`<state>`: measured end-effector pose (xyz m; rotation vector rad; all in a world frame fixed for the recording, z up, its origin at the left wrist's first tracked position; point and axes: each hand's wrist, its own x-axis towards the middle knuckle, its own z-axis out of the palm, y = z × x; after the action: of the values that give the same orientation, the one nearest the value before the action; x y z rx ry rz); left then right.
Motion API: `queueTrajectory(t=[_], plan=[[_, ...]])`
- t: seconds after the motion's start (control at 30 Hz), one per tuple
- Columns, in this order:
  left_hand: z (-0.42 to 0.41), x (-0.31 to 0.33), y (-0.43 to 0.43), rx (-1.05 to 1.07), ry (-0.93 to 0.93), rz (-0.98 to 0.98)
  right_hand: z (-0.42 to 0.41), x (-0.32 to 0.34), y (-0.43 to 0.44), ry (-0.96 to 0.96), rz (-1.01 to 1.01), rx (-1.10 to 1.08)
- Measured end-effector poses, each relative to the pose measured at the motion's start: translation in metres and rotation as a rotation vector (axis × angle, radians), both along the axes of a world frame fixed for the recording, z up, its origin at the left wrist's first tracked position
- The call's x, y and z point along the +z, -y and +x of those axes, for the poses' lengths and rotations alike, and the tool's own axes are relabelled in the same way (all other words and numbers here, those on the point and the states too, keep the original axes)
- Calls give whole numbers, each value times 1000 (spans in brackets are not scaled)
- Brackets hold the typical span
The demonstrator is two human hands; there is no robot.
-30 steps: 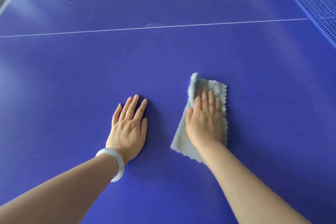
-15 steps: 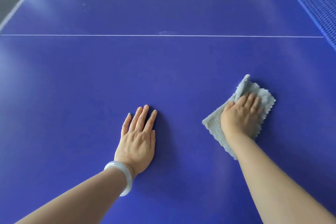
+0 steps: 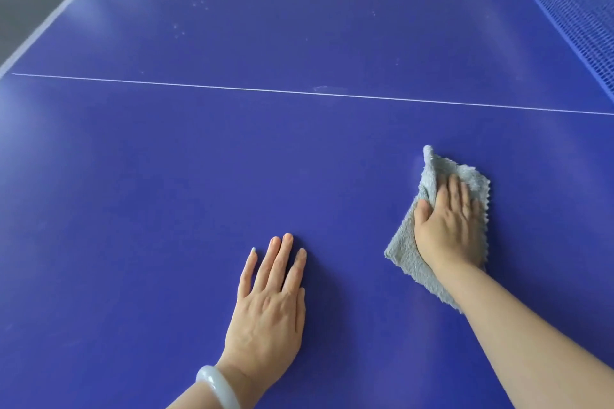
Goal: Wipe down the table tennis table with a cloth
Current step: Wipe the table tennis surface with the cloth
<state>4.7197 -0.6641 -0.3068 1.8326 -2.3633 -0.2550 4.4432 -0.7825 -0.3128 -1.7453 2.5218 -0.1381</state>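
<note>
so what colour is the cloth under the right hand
The cloth is plain grey, with a zigzag-cut edge; the head view shows it.

Blue table tennis table (image 3: 199, 176) with a grey cloth (image 3: 403, 252) lying on it.

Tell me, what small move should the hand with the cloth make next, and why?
Probably slide the right hand and grey cloth forward toward the white line: a pale smudge sits there, and specks show beyond it.
</note>
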Motion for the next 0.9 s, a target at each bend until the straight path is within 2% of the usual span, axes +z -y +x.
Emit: queueTrajectory(t=[0.13,0.23,0.3,0.4,0.53,0.73,0.9], plan=[[-13,9,27,-65,25,-108,0,1,0,-7,-2,18],[-34,14,76,-128,35,-92,-1,5,0,2,-8,40],[-42,8,111,-68,52,-12,-2,6,-2,-18,2,91],[-40,-7,136,98,20,26,-8,6,-7,-47,24,301],[-40,-12,134,108,-22,1,8,9,-5,-31,-5,467],[-40,-11,135,127,-65,-19,107,3,94,82,9,634],[-40,-11,136,148,-63,-29,112,1,176,76,37,768]])
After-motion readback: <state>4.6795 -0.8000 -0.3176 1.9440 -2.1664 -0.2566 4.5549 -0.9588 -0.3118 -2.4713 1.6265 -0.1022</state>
